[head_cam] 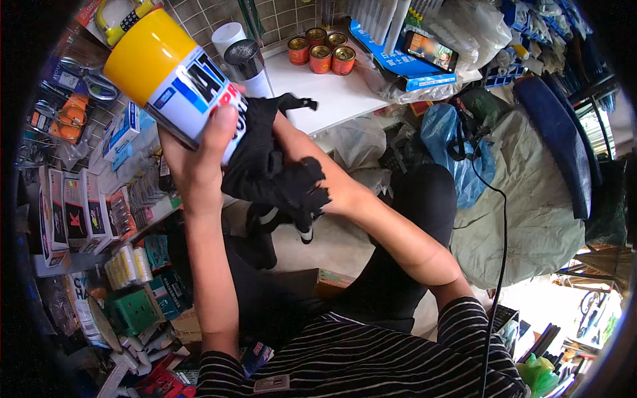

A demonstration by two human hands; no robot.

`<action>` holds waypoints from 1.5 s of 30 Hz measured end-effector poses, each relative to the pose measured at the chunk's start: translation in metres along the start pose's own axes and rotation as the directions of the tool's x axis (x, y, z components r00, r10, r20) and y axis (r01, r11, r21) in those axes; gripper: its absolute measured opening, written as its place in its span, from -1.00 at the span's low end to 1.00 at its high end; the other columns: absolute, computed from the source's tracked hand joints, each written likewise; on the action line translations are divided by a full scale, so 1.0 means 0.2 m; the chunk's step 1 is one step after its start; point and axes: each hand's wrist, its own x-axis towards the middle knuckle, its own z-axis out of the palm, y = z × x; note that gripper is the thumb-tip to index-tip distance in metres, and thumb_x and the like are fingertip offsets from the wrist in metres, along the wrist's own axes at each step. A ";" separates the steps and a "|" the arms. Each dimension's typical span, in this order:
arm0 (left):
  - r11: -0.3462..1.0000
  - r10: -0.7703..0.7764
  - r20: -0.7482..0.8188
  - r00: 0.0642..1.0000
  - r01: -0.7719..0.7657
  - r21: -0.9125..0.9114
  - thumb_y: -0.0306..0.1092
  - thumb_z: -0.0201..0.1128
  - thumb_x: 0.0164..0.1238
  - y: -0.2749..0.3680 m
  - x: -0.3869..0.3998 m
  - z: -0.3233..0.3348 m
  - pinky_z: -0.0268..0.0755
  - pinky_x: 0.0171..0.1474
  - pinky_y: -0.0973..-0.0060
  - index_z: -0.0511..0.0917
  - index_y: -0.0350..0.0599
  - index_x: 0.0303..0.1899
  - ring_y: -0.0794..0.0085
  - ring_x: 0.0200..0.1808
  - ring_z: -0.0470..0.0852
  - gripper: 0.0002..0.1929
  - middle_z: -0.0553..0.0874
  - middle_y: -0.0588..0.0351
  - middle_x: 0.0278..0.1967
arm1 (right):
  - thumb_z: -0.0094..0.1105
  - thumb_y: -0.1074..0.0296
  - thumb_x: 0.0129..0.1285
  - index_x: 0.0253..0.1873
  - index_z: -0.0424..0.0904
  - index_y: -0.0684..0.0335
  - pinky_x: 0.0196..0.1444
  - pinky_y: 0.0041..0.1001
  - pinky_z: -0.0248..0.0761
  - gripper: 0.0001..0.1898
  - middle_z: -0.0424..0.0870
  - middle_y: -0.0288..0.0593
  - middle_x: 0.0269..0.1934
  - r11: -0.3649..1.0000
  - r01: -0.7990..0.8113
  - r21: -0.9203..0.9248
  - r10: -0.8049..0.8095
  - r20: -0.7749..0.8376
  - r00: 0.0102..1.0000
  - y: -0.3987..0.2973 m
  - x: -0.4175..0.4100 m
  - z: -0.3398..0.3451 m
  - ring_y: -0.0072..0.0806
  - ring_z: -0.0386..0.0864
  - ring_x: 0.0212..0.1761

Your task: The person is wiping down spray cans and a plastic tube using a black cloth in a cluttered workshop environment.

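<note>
My left hand (pixel 204 154) grips a large cylindrical container with a yellow end (pixel 149 47) and a white and blue label bearing writing. The container is tilted, its yellow end toward the upper left. A crumpled black cloth (pixel 259 154) lies against its lower side. My right hand (pixel 298 142) holds this cloth to the container; the fingers are mostly hidden behind the cloth. Just beyond the container stand a can with a white cap (pixel 229 36) and one with a dark top (pixel 244 59).
Several small red cans (pixel 320 58) stand on a white shelf (pixel 318 102). A phone (pixel 431 51) leans on a blue box (pixel 385 59) at its right. Boxed goods (pixel 84 209) line the left side. Plastic bags (pixel 458 144) and a grey-green cover (pixel 522 219) lie right.
</note>
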 end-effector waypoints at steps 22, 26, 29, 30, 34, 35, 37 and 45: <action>0.898 0.321 -0.189 0.928 -0.235 0.371 0.26 -0.29 0.62 -0.07 -0.09 0.26 -0.06 0.56 0.15 -0.12 -0.09 0.57 0.17 0.53 0.14 -0.24 0.03 -0.08 0.52 | 0.30 0.24 0.27 0.34 0.24 0.40 0.18 -0.26 0.36 -0.36 0.42 0.18 0.11 0.802 0.142 -0.580 -0.337 -0.242 0.910 0.01 0.01 -0.03 0.06 0.47 0.13; 0.803 0.407 0.098 0.908 -0.406 0.436 -0.19 0.42 0.30 -0.20 -0.17 0.32 -0.05 0.56 0.06 -0.02 -0.13 0.52 -0.11 0.57 -0.07 -0.09 -0.09 -0.21 0.51 | 0.32 0.32 0.19 0.29 0.28 0.38 0.05 -0.34 0.41 -0.39 0.44 -0.04 -0.02 0.943 -0.023 -0.331 -0.157 -0.508 0.847 -0.14 0.01 -0.04 -0.29 0.45 -0.06; 0.802 0.385 0.131 0.913 -0.402 0.442 -0.27 0.42 0.27 -0.24 -0.18 0.36 -0.06 0.57 0.07 0.00 -0.16 0.51 -0.09 0.57 -0.02 -0.10 -0.04 -0.18 0.50 | 0.32 0.39 0.19 0.31 0.27 0.37 0.09 -0.30 0.42 -0.38 0.45 0.05 0.02 0.871 0.100 -0.481 -0.319 -0.398 0.860 -0.12 0.02 -0.15 -0.15 0.53 -0.03; 0.803 0.384 0.130 0.914 -0.400 0.442 -0.27 0.42 0.27 -0.22 -0.17 0.36 -0.06 0.57 0.07 0.00 -0.16 0.51 -0.09 0.57 -0.02 -0.10 -0.04 -0.18 0.50 | 0.32 0.39 0.19 0.31 0.27 0.37 0.09 -0.30 0.42 -0.38 0.45 0.05 0.02 0.871 0.099 -0.481 -0.317 -0.397 0.861 -0.11 0.02 -0.14 -0.15 0.53 -0.03; 0.873 0.392 0.105 0.914 -0.406 0.272 0.09 0.20 0.41 -0.20 -0.08 0.28 -0.06 0.57 0.14 0.09 -0.18 0.52 0.08 0.57 0.06 -0.18 0.07 -0.15 0.49 | 0.21 0.49 0.09 0.39 0.26 0.32 0.27 -0.06 0.34 -0.31 0.42 0.33 0.15 0.585 0.063 -0.809 -0.484 -0.286 0.827 0.00 -0.02 -0.07 0.33 0.39 0.21; 0.862 0.398 0.122 0.909 -0.416 0.289 0.17 0.15 0.41 -0.23 -0.06 0.23 -0.06 0.57 0.15 0.11 -0.22 0.51 0.11 0.58 0.05 -0.15 0.07 -0.14 0.50 | 0.19 0.49 0.06 0.40 0.28 0.31 0.31 -0.04 0.31 -0.29 0.41 0.38 0.18 0.470 0.084 -0.879 -0.510 -0.193 0.838 -0.03 -0.03 -0.05 0.37 0.35 0.25; 0.890 0.390 0.077 0.918 -0.397 0.224 0.17 0.06 0.46 -0.19 -0.02 0.18 -0.02 0.57 0.17 0.07 -0.17 0.54 0.13 0.56 0.13 -0.18 0.15 -0.08 0.51 | 0.26 0.32 0.05 0.37 0.41 0.24 0.37 0.00 0.25 -0.31 0.41 0.31 0.26 0.605 0.097 -0.790 -0.231 -0.058 0.971 -0.08 -0.07 -0.04 0.24 0.38 0.31; 0.854 -0.151 0.136 0.979 0.199 -0.482 -0.09 -0.12 0.65 -0.04 -0.07 0.08 0.17 0.51 0.35 0.08 -0.25 0.53 0.35 0.45 0.35 -0.39 0.30 0.00 0.47 | 0.26 0.32 0.04 0.26 0.50 0.28 0.42 -0.05 0.23 -0.40 0.45 0.30 0.25 0.549 0.236 -0.802 -0.278 0.092 0.956 0.00 -0.13 -0.06 0.26 0.36 0.34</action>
